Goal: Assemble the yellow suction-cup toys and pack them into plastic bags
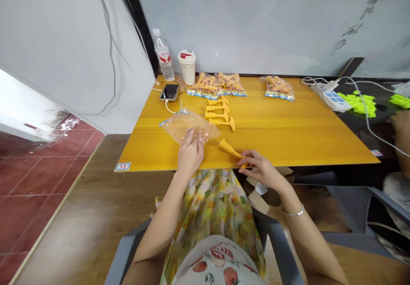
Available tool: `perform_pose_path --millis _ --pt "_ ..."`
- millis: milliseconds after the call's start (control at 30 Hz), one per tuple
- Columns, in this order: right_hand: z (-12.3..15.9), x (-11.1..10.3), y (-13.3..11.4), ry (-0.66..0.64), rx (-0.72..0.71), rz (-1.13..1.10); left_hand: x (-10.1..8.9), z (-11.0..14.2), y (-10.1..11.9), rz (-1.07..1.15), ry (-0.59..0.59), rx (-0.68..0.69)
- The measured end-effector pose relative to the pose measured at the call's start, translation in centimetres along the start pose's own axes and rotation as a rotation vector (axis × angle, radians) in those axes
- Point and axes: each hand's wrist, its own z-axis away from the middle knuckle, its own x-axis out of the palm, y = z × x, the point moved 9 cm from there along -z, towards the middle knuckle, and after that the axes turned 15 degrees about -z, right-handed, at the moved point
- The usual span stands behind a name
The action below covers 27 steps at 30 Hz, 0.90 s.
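My left hand (pixel 190 152) is at the near edge of a clear plastic bag (pixel 179 125), its fingertips gripping the film. The bag looks flat, with a printed strip at its left corner. Between the fingers of my right hand (pixel 259 167) is a yellow plastic toy hammer (pixel 229 147), held by one end near the table's front edge. Its wide handle end points up and left toward the bag; the other end is partly hidden by my fingers. Beyond the bag's right side, several more yellow toy hammers (pixel 219 115) lie in a row.
Filled bags of toy hammers (pixel 203 86) lie at the back of the table (pixel 304 135), one (pixel 278 88) farther right. A phone (pixel 169 92) on a cable, a water bottle (pixel 164 59) and a cup (pixel 187 67) occupy the back left. At right are a power strip (pixel 335 99) and another person's arm (pixel 402 133).
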Motion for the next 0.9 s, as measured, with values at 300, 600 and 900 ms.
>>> perform_pose_path --millis 300,600,900 --pt "-3.7 4.1 -3.9 -0.003 -0.113 -0.009 -1.5 2.1 6.3 -0.087 0.032 0.138" --pt "-7.7 6.9 -4.4 -0.002 -0.159 -0.001 -2.7 3.7 8.1 -0.016 -0.010 0.193" --pt "-7.7 5.8 -2.2 0.102 0.018 -0.602 -2.3 4.0 4.1 -0.028 0.027 0.121"
